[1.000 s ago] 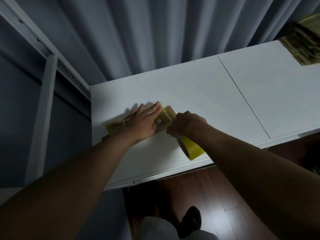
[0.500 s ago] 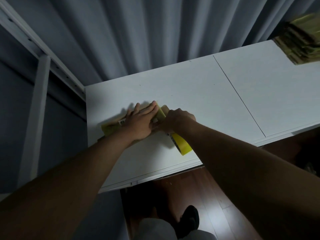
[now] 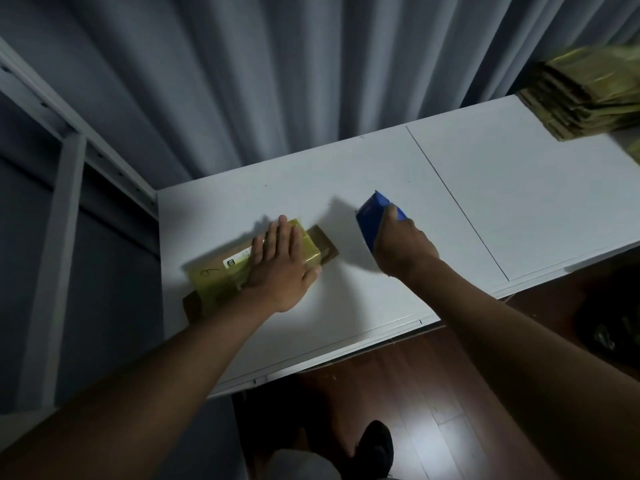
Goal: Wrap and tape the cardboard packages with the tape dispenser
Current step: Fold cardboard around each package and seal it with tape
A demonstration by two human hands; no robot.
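White table [image 3: 485, 202], grey curtain [image 3: 277, 81]; left hand [image 3: 282, 261] flat on package [image 3: 214, 275]; right hand [image 3: 403, 247] grips dispenser [image 3: 372, 216].

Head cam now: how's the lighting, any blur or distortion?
Head view: dim overall, with the white table brightest; the right hand gripping the blue tape dispenser is motion-smeared and throws a soft shadow; the stack of flat brown cardboard at the top right is blurred; wide-angle bending shows in the grey curtain folds.

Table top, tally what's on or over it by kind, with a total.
Cardboard package under the left hand: 1
Tape dispenser in the right hand: 1
Stack of flat cardboard at the far right: 1
Total: 3
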